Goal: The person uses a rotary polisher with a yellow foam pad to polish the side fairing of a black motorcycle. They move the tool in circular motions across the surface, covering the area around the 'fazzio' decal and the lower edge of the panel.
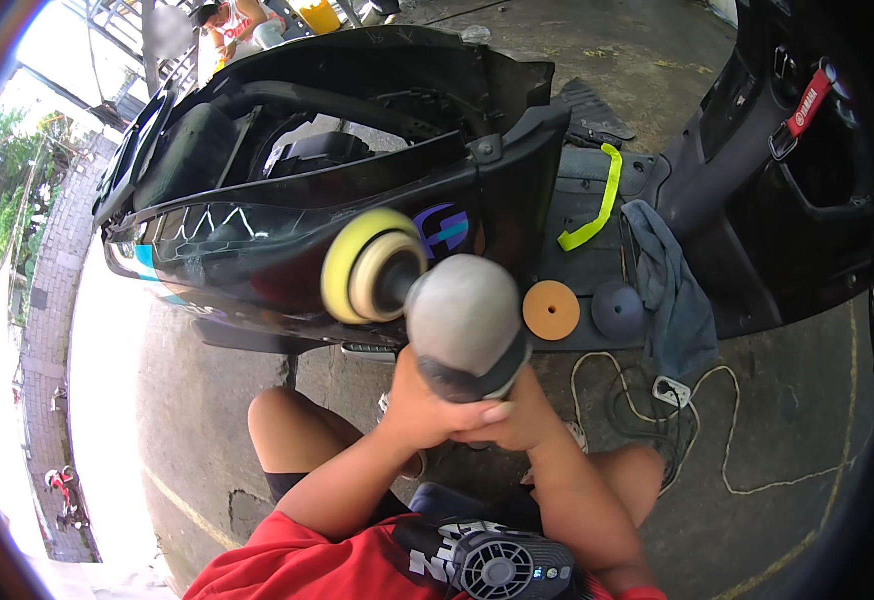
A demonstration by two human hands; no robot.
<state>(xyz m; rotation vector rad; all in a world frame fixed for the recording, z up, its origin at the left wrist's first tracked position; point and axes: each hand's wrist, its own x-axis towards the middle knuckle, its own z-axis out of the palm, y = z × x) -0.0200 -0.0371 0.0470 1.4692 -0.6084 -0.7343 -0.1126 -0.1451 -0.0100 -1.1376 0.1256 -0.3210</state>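
Observation:
Both hands are wrapped round a grey polisher point(465, 312) held in front of me. My left hand point(425, 405) closes on it from the left, its thumb lying across the front. From the right, my right hand point(517, 415) grips the same body, its fingers partly hidden. The yellow foam pad point(339, 265) on the polisher is blurred and faces the glossy black side panel point(267, 255) of a scooter. It appears to touch the panel, beside a purple and blue decal point(441, 230).
On the scooter's footboard lie an orange foam pad point(537, 322), a dark blue pad point(609, 322), a grey towel point(669, 290) and a neon yellow strip point(609, 190). A white power outlet point(671, 391) with cords rests on the floor. Another person point(247, 25) sits at the far left.

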